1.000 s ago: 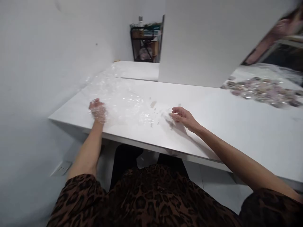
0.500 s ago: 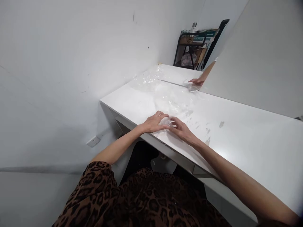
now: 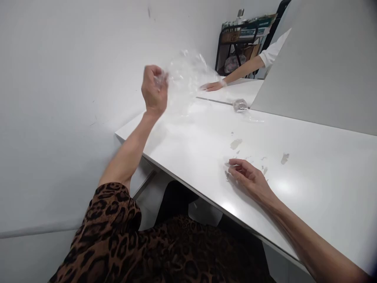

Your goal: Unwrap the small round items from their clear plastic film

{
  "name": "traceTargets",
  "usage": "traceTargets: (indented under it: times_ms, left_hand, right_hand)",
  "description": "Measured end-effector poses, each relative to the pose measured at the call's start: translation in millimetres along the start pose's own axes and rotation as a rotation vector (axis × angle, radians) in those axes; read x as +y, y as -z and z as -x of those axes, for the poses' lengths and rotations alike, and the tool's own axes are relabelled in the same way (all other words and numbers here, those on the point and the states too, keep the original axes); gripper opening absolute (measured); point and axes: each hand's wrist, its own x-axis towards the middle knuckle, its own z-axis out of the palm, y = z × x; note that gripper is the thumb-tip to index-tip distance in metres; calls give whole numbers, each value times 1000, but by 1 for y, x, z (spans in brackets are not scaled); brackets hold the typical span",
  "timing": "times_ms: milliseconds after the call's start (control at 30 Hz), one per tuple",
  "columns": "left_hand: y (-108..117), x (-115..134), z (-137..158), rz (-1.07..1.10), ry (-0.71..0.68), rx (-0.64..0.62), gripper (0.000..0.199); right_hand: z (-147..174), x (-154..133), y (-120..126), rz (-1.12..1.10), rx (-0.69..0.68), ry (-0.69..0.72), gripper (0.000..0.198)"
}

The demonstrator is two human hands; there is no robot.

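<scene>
Raised above the table's left end, my left hand (image 3: 154, 90) is closed on a clear plastic sheet (image 3: 188, 78). The film billows out to the right of my fist, crinkled and see-through, and its far edge is blurred. Low over the white tabletop (image 3: 188, 141), my right hand (image 3: 250, 177) holds nothing; its fingers are slightly curled and apart. Beyond it, a small clear-wrapped bundle (image 3: 240, 105) with a loose plastic tail lies by the foot of the partition. What is inside that wrapping is too small to make out.
Another person's hand (image 3: 212, 86) rests on the far table, behind the film. A grey partition (image 3: 330, 70) stands at the right. A dark shelf rack (image 3: 235, 47) with boxes is at the back. Grey marks (image 3: 285, 158) dot the tabletop. A white wall (image 3: 73, 98) borders the left.
My hands were together over the plastic at the table's front edge. The left has lifted the film up and away; the right has moved right, empty. The other person's hand has shifted left, off the wrapped bundle.
</scene>
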Motion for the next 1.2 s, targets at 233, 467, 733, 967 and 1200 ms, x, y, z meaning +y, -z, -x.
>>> traceTargets:
  times_ms: [233,467,733,967,1200]
  left_hand:
    - [-31,-112,-96,-312,43,-256,50]
    - [-165,-153,14,-615,-199,-766,67]
    - [-283,-117,131,-658,-318,-1154,53]
    - [-268,-85,149,-628,-443,-1194,41]
    - [-138,-28,192,-315,-494,-1370,28]
  right_hand:
    - [3,7,-1,84,-1,64,37]
    - [1,7,-3,77,-26,132,22]
    - [0,3,-2,49,-70,190,17]
    - [-3,2,-2,12,-10,193,19]
    - [-19,9,12,93,515,398,19]
